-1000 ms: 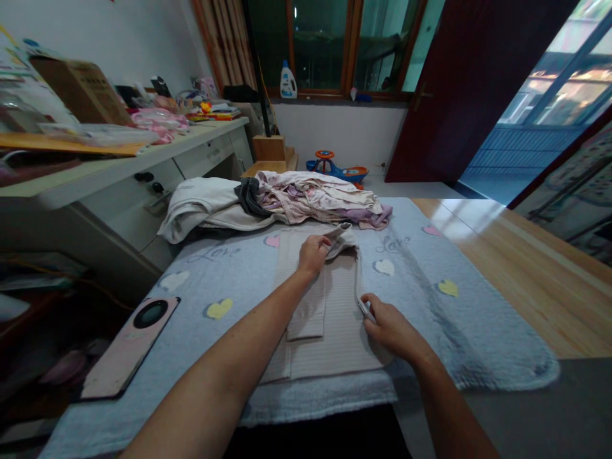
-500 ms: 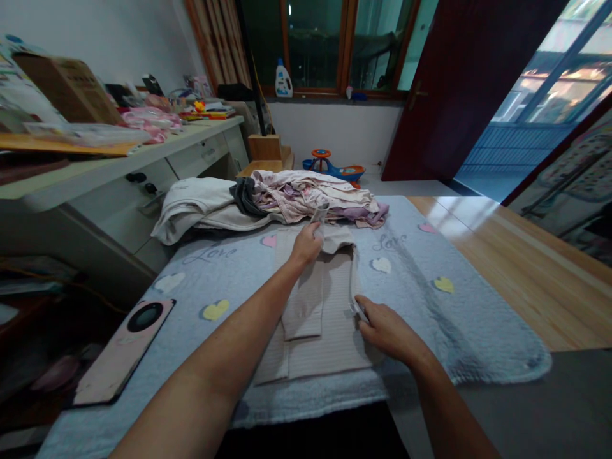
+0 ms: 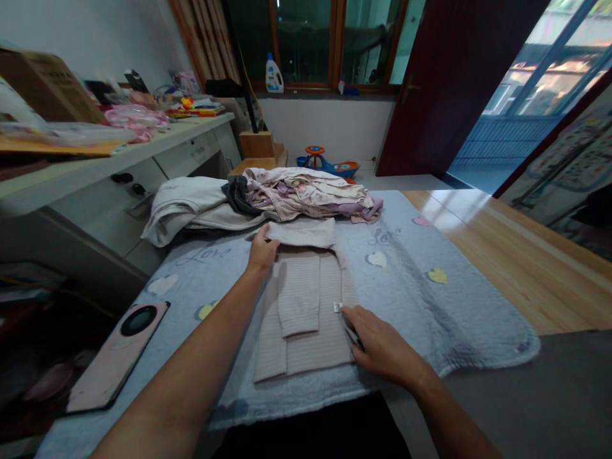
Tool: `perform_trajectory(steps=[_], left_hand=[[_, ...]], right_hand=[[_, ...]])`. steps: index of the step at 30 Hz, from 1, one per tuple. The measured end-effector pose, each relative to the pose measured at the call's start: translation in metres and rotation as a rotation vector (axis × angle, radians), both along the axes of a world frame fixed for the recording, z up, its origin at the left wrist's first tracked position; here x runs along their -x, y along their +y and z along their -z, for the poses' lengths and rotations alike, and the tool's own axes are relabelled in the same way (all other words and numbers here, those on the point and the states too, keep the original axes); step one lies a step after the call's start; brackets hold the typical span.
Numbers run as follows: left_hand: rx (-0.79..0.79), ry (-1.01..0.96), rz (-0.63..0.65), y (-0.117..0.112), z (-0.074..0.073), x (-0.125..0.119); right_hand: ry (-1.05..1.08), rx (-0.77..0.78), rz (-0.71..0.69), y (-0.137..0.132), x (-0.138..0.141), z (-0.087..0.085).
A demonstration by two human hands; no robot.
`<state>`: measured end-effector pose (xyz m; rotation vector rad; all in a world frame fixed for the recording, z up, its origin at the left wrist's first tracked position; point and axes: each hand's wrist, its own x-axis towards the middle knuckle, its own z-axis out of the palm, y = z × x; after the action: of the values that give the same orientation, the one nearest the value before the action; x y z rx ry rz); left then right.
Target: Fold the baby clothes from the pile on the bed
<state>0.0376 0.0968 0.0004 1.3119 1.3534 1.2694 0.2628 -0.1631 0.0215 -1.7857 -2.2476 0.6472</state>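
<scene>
A pale beige ribbed long-sleeved top (image 3: pixel 306 350) lies partly folded in front of me, one sleeve laid down over its body. At its far left, my left hand (image 3: pixel 262 252) pinches the edge of the collar end, which is raised a little. Along the right side, my right hand (image 3: pixel 380 341) is closed on the top's edge, just beside a small white label (image 3: pixel 337 307). Beneath the garment spreads a light blue blanket (image 3: pixel 401 319) with hearts and lettering.
Behind the top lie a heap of crumpled patterned clothes (image 3: pixel 306 194) and a grey-white garment (image 3: pixel 189 201). A pink phone (image 3: pixel 115 357) rests at the left. Beyond stand a cluttered white desk (image 3: pixel 176 143) and a blue-orange ride-on toy (image 3: pixel 329 166).
My left hand has moved left with the collar end, which now spreads wider across the top. My right hand stays on the right edge, shifted slightly. The view has turned a little.
</scene>
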Motion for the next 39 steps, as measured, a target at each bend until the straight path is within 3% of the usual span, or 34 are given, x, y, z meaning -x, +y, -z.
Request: perform_trajectory(steps=[3,6,10,12,19,24,27,31,34,37,39], left_hand=[[0.036,-0.055,-0.008,-0.005,-0.004,0.001],[0.013,-0.149,0.057,-0.004,-0.018,-0.001],[-0.064,-0.278,0.14,0.005,-0.042,0.003],[-0.095,-0.307,0.164,0.009,-0.047,0.009],[0.035,-0.275,0.151,0.012,-0.027,0.032],[-0.016,-0.287,0.147,0.018,-0.031,0.035],[0.011,-0.103,0.125,0.022,-0.031,0.037],[0.066,0.617,0.118,0.011,-0.023,0.038],[-0.085,1.002,0.091,-0.012,-0.024,0.024],[-0.255,0.983,0.267,-0.038,-0.028,-0.007],[-0.185,0.851,0.485,-0.053,-0.028,-0.031]], right_hand=[[-0.036,-0.079,0.047,-0.006,-0.002,0.011],[-0.018,-0.164,0.1,-0.008,-0.004,0.019],[0.144,-0.381,0.121,-0.011,-0.003,0.027],[0.206,-0.443,0.119,-0.012,0.0,0.031],[0.122,-0.303,0.071,-0.014,0.008,0.038],[0.285,-0.398,0.106,-0.011,0.008,0.038],[0.329,-0.391,0.126,-0.011,0.009,0.037],[0.228,-0.27,0.054,-0.012,0.009,0.027],[0.245,-0.164,0.014,-0.006,0.003,0.014],[0.279,-0.15,0.045,0.012,-0.005,0.008],[0.246,-0.207,0.086,0.031,-0.011,0.009]])
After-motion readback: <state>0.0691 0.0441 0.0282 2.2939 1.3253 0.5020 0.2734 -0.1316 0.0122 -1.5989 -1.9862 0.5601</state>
